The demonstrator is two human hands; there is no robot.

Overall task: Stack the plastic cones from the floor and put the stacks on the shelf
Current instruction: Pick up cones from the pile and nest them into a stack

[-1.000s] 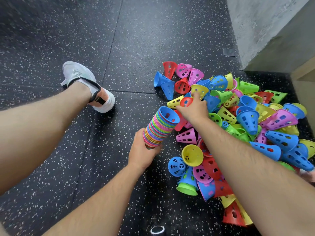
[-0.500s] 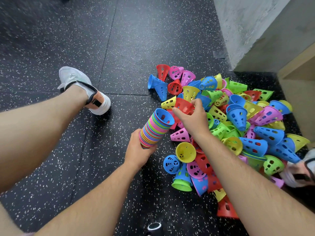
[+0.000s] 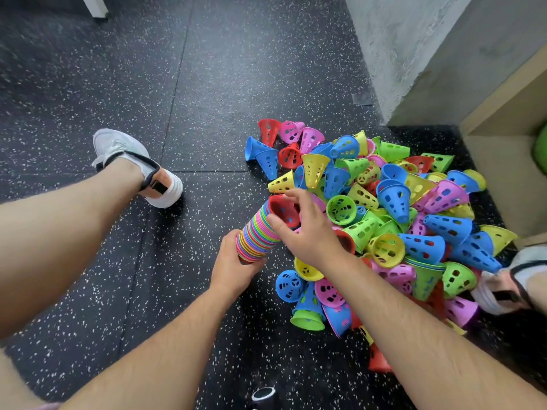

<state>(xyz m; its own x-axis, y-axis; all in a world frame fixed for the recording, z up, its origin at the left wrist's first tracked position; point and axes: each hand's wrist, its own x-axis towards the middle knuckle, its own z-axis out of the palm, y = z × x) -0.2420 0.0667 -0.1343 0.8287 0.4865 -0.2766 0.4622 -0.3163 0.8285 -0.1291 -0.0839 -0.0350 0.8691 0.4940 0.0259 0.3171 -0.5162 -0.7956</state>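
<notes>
1. The left hand (image 3: 233, 270) grips the lower end of the stack (image 3: 257, 235), fingers wrapped round it from underneath.
2. The stack tilts up and away from the left hand toward the right hand (image 3: 309, 232). It is a tight run of rims in pink, green, orange, blue and yellow. I cannot tell whether its base touches the floor (image 3: 207, 84).
3. The right hand meets the stack's upper end. Its thumb lies along the near side and its fingers curl over the far rim of a red cone (image 3: 282, 210), pinching it.
4. The red cone sits mouth-up as the topmost piece of the stack, nested in the one beneath. I cannot tell how deep it is seated.
5. The pile (image 3: 393, 208) of loose cones lies on the floor just beyond and to the right of the right hand, and some cones lie under its wrist and forearm. They are blue, green, yellow, pink and red, all perforated, most on their sides with mouths facing every way.
6. The shelf (image 3: 509, 184), of light wood, stands past the pile, well to the right of the right hand. Something green (image 3: 541, 149) shows inside it at the frame's edge.
7. A white shoe (image 3: 118, 146) rests on the floor well to the left of the left hand. A second shoe (image 3: 497, 288) touches the pile's right edge.
8. A grey wall (image 3: 399, 54) rises beyond the pile, beside the shelf.
</notes>
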